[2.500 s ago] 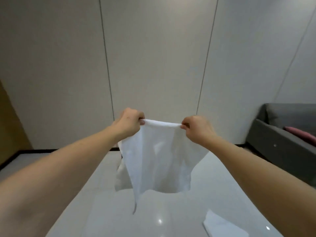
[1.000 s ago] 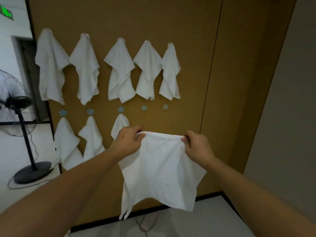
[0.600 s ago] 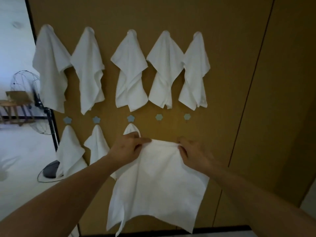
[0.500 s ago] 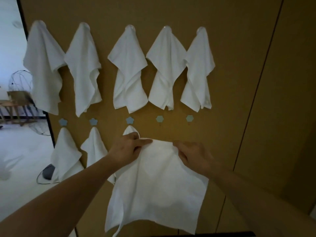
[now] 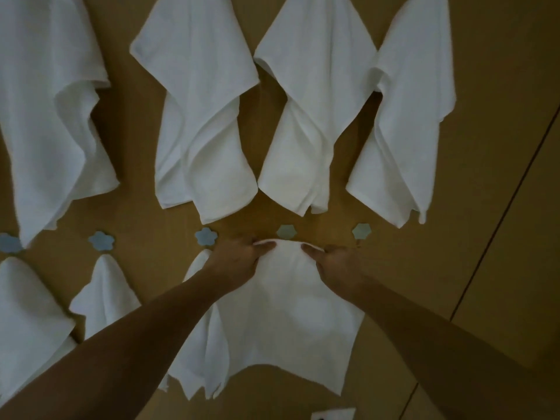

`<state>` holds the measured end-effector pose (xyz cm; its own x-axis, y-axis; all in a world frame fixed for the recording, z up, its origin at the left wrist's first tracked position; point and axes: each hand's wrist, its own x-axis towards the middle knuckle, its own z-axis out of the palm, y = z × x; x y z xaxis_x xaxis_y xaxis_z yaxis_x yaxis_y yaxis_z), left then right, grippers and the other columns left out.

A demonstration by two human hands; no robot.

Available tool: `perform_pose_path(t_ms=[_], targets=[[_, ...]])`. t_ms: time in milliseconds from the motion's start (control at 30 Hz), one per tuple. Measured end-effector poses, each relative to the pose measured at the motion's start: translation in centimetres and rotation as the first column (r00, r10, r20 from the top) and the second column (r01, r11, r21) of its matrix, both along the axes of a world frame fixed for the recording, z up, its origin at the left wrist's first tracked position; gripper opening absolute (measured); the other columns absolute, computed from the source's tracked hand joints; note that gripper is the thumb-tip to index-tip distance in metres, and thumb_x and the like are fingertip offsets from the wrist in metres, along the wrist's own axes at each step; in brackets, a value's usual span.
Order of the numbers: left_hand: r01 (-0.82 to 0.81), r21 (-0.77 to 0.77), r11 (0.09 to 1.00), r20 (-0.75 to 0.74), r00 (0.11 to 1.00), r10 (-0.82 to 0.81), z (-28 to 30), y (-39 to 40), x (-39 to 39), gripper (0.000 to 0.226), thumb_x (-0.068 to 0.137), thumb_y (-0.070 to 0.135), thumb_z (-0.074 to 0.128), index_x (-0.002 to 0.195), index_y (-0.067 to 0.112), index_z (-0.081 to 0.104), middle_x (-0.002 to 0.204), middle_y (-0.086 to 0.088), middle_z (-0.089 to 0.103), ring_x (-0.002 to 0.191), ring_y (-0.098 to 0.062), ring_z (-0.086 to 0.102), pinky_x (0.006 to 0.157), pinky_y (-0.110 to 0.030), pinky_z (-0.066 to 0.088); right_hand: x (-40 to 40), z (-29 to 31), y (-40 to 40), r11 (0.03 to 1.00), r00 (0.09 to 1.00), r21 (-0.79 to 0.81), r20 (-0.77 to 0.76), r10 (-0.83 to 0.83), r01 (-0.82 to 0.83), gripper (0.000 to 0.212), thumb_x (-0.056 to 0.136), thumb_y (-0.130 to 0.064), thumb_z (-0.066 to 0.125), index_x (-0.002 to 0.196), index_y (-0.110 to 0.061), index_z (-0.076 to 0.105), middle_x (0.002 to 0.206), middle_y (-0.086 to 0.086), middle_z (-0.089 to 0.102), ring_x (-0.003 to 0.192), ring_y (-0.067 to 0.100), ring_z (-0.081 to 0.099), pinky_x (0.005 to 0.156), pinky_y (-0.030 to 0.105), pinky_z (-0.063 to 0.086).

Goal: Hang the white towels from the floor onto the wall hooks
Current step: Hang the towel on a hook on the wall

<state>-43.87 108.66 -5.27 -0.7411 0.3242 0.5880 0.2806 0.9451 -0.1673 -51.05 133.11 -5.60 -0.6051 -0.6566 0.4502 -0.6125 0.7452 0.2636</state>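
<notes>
Against the brown wall panel (image 5: 454, 268), in the head view, both hands hold one white towel (image 5: 291, 313) by its top edge, which arches up in a small hump between them. The left hand (image 5: 239, 262) pinches the edge, its fingers (image 5: 263, 246) curled onto the cloth and pointing right. The right hand (image 5: 339, 265) grips the same edge from the other side, its fingers (image 5: 312, 248) closed on the fabric and pointing left. The two sets of fingertips lie near each other, with only the raised fold of towel between. The rest of the towel hangs flat below the hands.

Just above the fold sits a blue flower-shaped hook (image 5: 286, 231); whether the cloth touches it I cannot tell. A second free hook (image 5: 361, 231) is up and to the right of the right fingers. Left of the left fingers another hook (image 5: 206, 236) carries a hung towel (image 5: 197, 344), partly behind the left forearm. Above the hooks, a row of hung towels (image 5: 309, 116) drapes down the panel.
</notes>
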Motion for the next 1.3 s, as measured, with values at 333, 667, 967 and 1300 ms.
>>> perform_pose_path(t_ms=[333, 667, 967, 1300], targets=[[0.01, 0.136, 0.991, -0.231, 0.973, 0.022, -7.1, 0.7, -7.0, 0.028, 0.085, 0.014, 0.055, 0.105, 0.016, 0.075, 0.085, -0.011, 0.065, 0.069, -0.031, 0.06, 0.046, -0.033, 0.051, -5.9, -8.3, -3.3, 0.848, 0.972, -0.492, 0.016, 0.233, -0.196, 0.028, 0.091, -0.017, 0.057, 0.115, -0.015, 0.072, 0.068, 0.008, 0.069, 0.048, 0.021, 0.06, 0.047, 0.029, 0.053], [-0.336, 0.579, 0.743, 0.027, 0.918, 0.395, -12.2, 6.3, -6.4, 0.026, 0.093, 0.024, 0.049, 0.098, 0.013, 0.071, 0.096, -0.009, 0.066, 0.08, -0.028, 0.058, 0.07, -0.034, 0.043, -4.6, -13.1, -6.9, 0.609, 0.993, -0.784, -0.08, 0.091, -0.119, 0.02, 0.089, -0.016, 0.054, 0.076, -0.008, 0.066, 0.069, 0.005, 0.063, 0.063, 0.023, 0.057, 0.065, 0.036, 0.043], [-0.386, 0.895, 0.225, 0.389, 0.921, 0.034, -12.5, 7.8, -5.0, 0.032, 0.099, 0.02, 0.039, 0.104, 0.029, 0.07, 0.089, 0.016, 0.07, 0.084, 0.004, 0.064, 0.074, -0.018, 0.053, -2.0, -14.2, -7.2, 0.341, 0.848, -0.915, 0.35, 0.397, 0.217, 0.036, 0.101, -0.034, 0.045, 0.077, -0.014, 0.063, 0.061, -0.005, 0.059, 0.055, 0.009, 0.056, 0.053, 0.023, 0.045], [-0.387, 0.653, 0.651, 0.553, 0.831, -0.06, -10.4, 4.6, -4.3, 0.02, 0.095, 0.007, 0.045, 0.1, 0.007, 0.065, 0.087, -0.007, 0.068, 0.085, -0.028, 0.066, 0.076, -0.035, 0.052, 0.1, -10.9, -8.3, 0.603, 0.723, -0.632, 0.679, 0.129, 0.486, 0.033, 0.099, -0.039, 0.048, 0.102, -0.009, 0.059, 0.09, 0.003, 0.063, 0.082, 0.017, 0.061, 0.078, 0.032, 0.048]])
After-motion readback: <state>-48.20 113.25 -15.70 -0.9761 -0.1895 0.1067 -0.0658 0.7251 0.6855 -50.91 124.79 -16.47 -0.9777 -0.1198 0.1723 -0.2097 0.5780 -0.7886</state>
